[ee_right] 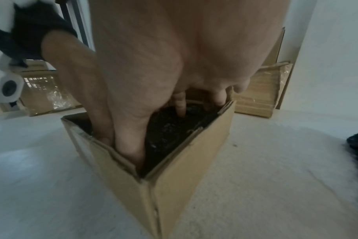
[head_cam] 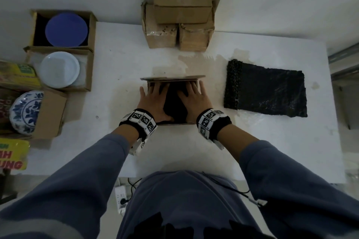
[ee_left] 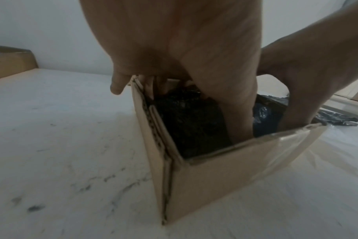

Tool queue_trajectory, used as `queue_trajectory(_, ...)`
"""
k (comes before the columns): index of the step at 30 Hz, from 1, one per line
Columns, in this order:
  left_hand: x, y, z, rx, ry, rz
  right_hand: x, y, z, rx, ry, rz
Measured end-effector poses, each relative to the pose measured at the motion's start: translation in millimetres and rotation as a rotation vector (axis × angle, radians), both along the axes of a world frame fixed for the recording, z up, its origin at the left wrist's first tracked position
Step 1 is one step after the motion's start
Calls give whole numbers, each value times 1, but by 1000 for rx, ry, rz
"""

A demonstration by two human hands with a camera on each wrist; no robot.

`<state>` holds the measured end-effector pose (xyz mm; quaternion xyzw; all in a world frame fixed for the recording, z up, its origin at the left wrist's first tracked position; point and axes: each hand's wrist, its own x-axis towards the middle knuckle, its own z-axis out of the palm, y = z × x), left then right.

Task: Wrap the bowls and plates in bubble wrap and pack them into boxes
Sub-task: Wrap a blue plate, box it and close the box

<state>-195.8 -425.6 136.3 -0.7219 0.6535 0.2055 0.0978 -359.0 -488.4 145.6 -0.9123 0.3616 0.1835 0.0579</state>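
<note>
Both hands are down inside the open box (head_cam: 172,101), pressing a bundle wrapped in black bubble wrap (head_cam: 173,106) toward the bottom.

The left hand (head_cam: 153,103) lies flat on the bundle's left side. Its fingers are straight, its thumb reaches down toward the near wall, and its little finger rides outside the left wall; it grips nothing. To seat the bundle well, it seems best to press evenly with flat fingers, not fingertips, so that whatever dish is inside is not loaded at one spot. The left wall looks doubled with a folded-in flap, which could catch the wrap, so easing the bundle down straight is the safer way.

Between the hands the wrap shows dark, crumpled and faintly glossy, filling the box almost wall to wall. What it holds cannot be seen.

The right hand (head_cam: 196,99) mirrors the other, palm down and fingers extended onto the bundle, thumb pushed in beside the left thumb at the near wall, nothing clasped. The box's far flap stands up just beyond the fingertips of both hands.

Well right of the right hand lies a folded sheet of black bubble wrap (head_cam: 266,91), ready for the next piece.
</note>
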Motion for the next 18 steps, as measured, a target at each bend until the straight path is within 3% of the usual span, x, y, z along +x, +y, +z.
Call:
queue_trajectory(9, 1, -6, 3, -6, -26, -6, 13, -11, 0, 111, 140, -31)
queue_trajectory(14, 3, -4, 1, -25, -30, -45, 14, -10, 0, 114, 104, -75)
queue_trajectory(18, 2, -5, 4, 31, -70, -51, 15, -10, 6, 112, 205, -77)
